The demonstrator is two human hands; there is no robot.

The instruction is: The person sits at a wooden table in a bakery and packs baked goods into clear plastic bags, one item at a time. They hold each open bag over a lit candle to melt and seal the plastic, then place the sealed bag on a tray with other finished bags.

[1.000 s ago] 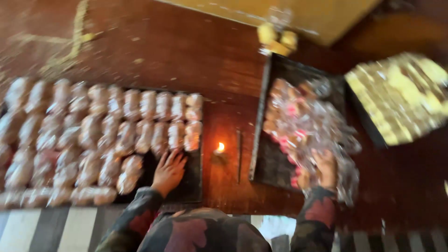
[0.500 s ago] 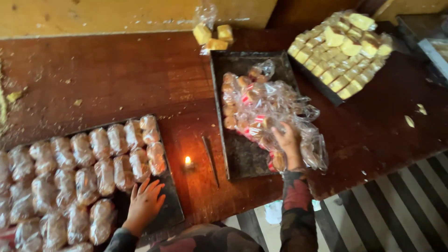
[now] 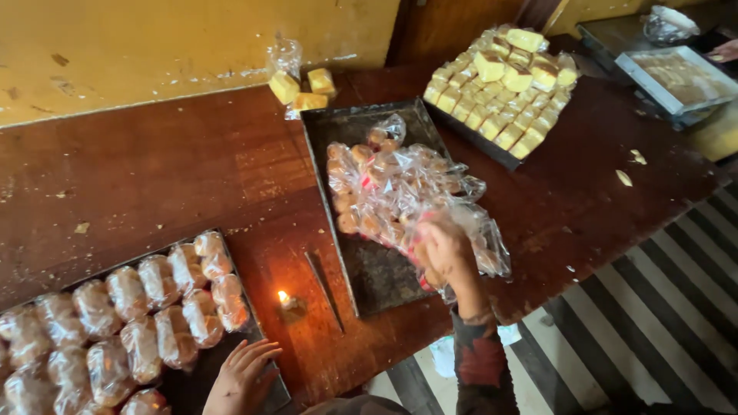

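My right hand grips a clear plastic packet of small brown pastries at the near end of a heap of such packets on a dark metal tray. My left hand rests flat, fingers spread, on the near right corner of another dark tray. That tray holds rows of sealed pastry packets. A small lit candle burns on the wooden table between the two trays, with a thin stick lying beside it.
A tray of yellow cake blocks stands at the back right, and three loose yellow blocks with a plastic bag lie near the yellow wall. Further right are another tray and someone's fingers. A striped floor lies below the table edge.
The view has swung left and steadied. My right hand stays on the packet heap, my left hand on the tray corner.
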